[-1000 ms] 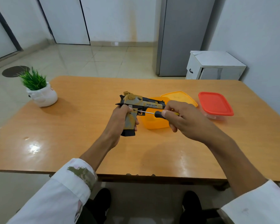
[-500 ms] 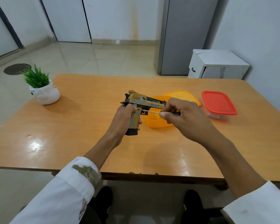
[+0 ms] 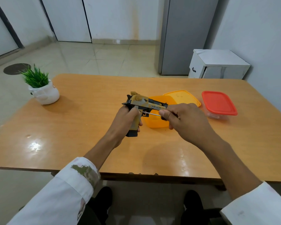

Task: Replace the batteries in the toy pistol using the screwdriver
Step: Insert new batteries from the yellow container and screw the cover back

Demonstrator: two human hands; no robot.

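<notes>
The left hand wraps its fingers round the grip of the toy pistol, tan and black with lettering on the slide, held above the table centre; the right hand pinches the screwdriver, tip at the grip

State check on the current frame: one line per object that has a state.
toy pistol: gripped by the handle in the left hand.
screwdriver: pinched in the right hand, tip at the pistol's grip.
orange container: open.
orange lid: off, lying flat just behind its container.
red-lidded container: closed.
potted plant: upright.
</notes>
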